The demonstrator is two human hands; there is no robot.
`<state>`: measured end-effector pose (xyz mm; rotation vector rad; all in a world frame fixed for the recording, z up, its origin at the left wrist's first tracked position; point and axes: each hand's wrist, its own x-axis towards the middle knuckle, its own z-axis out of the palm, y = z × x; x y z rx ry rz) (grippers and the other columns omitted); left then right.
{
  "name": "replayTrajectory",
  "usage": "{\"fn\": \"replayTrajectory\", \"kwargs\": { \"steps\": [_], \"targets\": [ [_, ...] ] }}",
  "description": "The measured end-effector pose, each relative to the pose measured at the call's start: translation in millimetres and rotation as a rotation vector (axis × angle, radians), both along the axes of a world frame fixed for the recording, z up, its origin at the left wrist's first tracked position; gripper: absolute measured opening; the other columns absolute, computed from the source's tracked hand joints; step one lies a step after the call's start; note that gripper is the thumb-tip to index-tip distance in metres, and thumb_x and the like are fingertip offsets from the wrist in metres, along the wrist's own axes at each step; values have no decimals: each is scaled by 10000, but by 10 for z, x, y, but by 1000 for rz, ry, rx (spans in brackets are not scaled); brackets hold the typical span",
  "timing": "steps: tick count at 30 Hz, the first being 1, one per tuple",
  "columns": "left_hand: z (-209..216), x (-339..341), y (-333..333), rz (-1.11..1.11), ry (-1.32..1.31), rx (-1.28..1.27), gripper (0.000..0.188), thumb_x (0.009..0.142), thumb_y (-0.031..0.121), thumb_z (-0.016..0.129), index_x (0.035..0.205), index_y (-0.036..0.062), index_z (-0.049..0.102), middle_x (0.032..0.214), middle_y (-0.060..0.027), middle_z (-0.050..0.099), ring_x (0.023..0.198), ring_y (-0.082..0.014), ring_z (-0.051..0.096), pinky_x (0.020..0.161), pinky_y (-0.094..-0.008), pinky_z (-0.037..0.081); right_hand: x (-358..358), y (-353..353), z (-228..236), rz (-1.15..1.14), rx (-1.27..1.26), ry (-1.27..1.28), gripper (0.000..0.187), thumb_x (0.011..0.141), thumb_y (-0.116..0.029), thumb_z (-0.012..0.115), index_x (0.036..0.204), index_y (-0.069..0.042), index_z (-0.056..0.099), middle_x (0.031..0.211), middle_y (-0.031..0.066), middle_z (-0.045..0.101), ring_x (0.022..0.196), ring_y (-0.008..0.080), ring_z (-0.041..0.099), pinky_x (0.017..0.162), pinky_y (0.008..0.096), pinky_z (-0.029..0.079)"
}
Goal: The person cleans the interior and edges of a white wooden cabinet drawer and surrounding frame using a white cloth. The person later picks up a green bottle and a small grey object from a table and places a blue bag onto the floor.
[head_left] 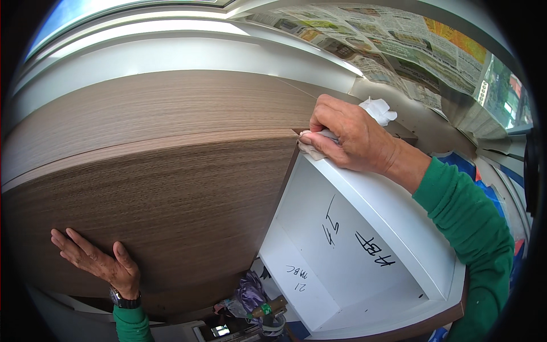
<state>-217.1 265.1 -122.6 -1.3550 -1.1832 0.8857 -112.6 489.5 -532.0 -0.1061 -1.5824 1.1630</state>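
Observation:
My right hand [353, 137] pinches a crumpled whitish cloth [312, 149] and presses it on the far corner of a white open cabinet box [364, 199]. The box has brown outer edges and black handwritten marks inside. Against its left side stands a wide brown wood-grain panel [171, 205]. My left hand [97, 262], wearing a dark wristwatch [125, 299], rests with fingers stretched out against that panel at the lower left. Both sleeves are green.
A white crumpled piece [379, 111] lies behind my right hand. Newspaper sheets [399, 45] cover the window at the back right. A brown wood-grain ledge [171, 102] runs below the white window frame [159, 54]. Below the panel are a purple bag [250, 290] and assorted small items.

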Motion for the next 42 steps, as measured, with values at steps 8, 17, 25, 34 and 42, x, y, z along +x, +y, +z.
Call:
{"fn": "replayTrajectory", "kwargs": {
  "steps": [8,17,25,34,42],
  "targets": [
    [20,-22,-19,-9,20,1,754,1065,560,324,1645,108,160,1705,-168,129,1575,-379,114,1231,-631,90,-36,-3,88,-28,23,-5,194,909,-142,697,822,-42,555,826,103,552,664,287,579,602,400,498],
    [8,-13,-2,-5,7,2,767,1063,568,327,1645,99,153,1705,-176,126,1574,-384,110,1230,-629,80,2,2,35,-16,29,-51,187,894,-108,721,829,-45,557,794,97,541,718,274,575,631,393,474],
    [7,-12,-17,7,8,10,769,1064,563,325,1647,98,138,1705,-182,117,1575,-388,98,1231,-627,75,18,-2,69,-41,39,-71,186,906,-147,705,837,-49,563,828,107,562,694,292,607,630,410,514],
    [13,-24,-10,7,34,0,786,1061,561,323,1636,53,153,1689,-237,126,1560,-437,126,1229,-632,74,42,-18,-13,30,-73,-95,170,902,-93,701,835,-47,551,821,117,546,712,301,570,631,402,477],
    [-6,-30,-22,-5,11,12,777,1060,569,328,1643,86,153,1703,-191,119,1572,-401,100,1234,-618,74,37,-47,-29,-10,-77,-99,176,925,-123,684,870,-38,540,824,124,560,714,307,577,642,417,481]
  ]
}}
